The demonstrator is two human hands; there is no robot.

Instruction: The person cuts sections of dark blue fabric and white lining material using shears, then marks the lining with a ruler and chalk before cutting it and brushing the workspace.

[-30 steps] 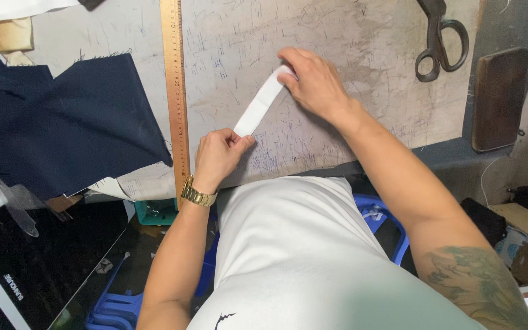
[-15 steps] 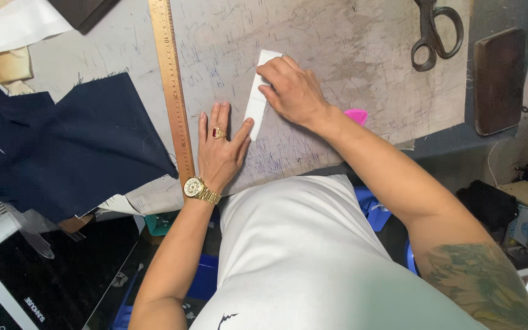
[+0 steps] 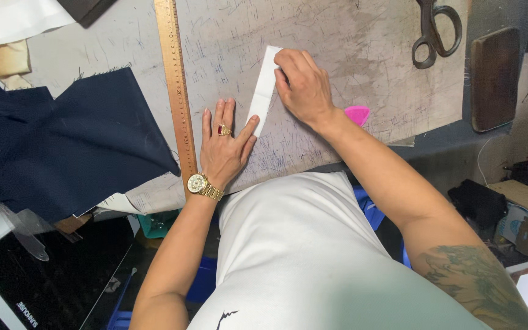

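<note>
On a scratched grey table [image 3: 362,55] in a cluttered room, a white strip [image 3: 263,88] lies mid-frame, pointing up and slightly right, with the left hand [image 3: 224,146] flat on its bottom end and the right hand [image 3: 304,85] curled over its top.

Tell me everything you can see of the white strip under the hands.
The white strip is a narrow, flat band, seemingly fabric or paper, plain and unmarked. It lies flat on the scratched grey cutting board, running slightly slanted from upper right to lower left, right of the wooden ruler. The right hand presses its upper part; the left hand pins its lower end with the thumb.
</note>
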